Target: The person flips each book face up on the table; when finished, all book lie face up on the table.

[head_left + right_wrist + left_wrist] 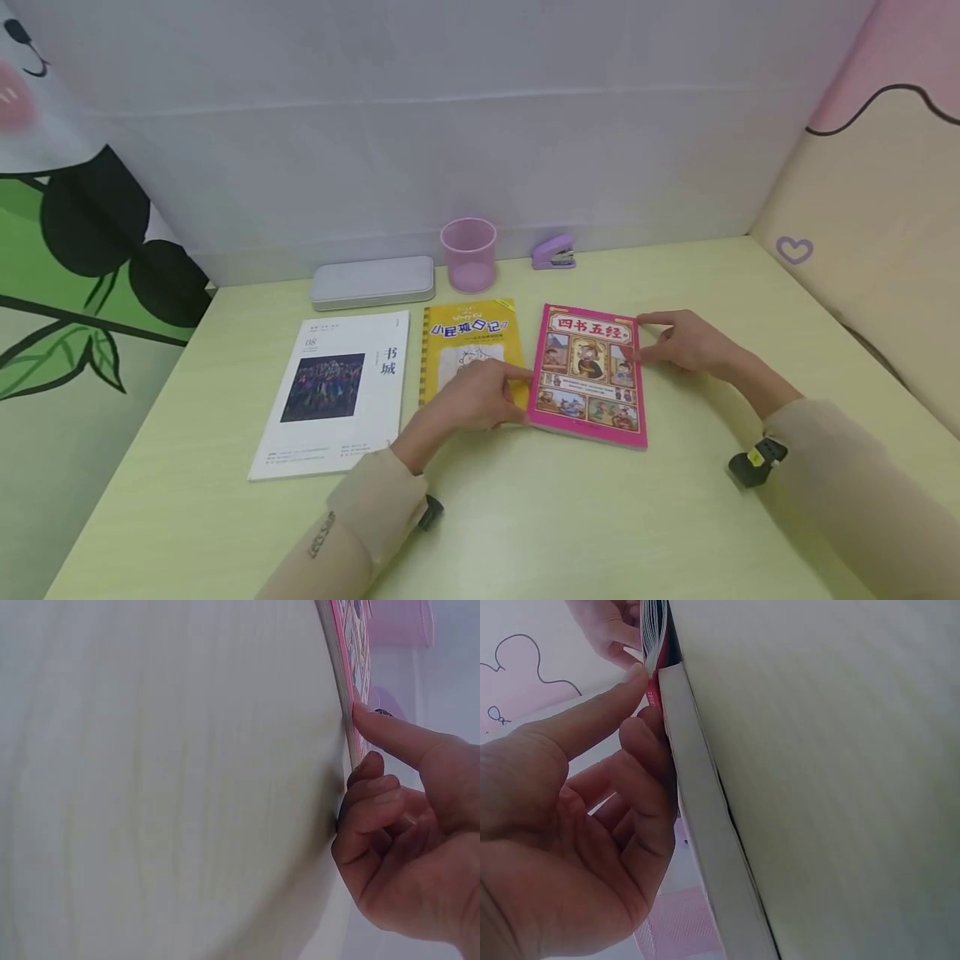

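A pink illustrated book (588,400) lies flat on the table, cover up, between the two hands. My left hand (480,400) touches its left edge with thumb and forefinger, over the lower right part of a yellow spiral-edged book (480,321), which it partly hides. Against the right edge of the pink book, near its top corner, rests my right hand (686,343). In the right wrist view the extended thumb (397,739) presses the book's edge, with the other fingers bent below. The left wrist view has the left thumb (604,716) stretched to the pink book's edge.
On the left lies a white magazine (382,400) with a dark picture. Along the back stand a grey-white flat case (372,282), a pink mesh cup (470,258) and a purple stapler (553,252). A pale cloth wall (465,150) rises behind the table.
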Tool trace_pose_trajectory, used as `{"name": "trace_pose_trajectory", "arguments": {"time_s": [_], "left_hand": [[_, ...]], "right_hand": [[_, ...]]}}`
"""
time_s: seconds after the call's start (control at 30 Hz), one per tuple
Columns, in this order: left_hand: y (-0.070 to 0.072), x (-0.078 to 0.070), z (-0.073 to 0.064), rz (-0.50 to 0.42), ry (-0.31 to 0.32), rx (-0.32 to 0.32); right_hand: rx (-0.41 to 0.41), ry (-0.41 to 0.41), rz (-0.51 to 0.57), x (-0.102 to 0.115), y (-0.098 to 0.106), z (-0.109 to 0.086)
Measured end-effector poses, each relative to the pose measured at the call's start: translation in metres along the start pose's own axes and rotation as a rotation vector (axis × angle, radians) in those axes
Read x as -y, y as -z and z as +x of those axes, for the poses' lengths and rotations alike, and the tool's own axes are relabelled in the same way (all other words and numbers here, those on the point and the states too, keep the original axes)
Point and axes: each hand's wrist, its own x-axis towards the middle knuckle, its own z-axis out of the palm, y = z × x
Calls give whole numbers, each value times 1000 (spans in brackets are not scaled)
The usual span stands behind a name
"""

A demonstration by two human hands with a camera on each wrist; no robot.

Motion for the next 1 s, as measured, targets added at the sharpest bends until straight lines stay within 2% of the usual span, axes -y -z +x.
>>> {"name": "trace_pose_trajectory", "arguments": {"time_s": [0.3,0.67,1.0], "left_hand": [[-8,-2,10,60,12,3],[-10,-9,12,103,52,11],[-12,-13,16,155,58,3]], "right_hand": [[14,22,2,-4,3,6],[9,36,43,-6,6,11],[-26,67,60,-8,4,13]]}}
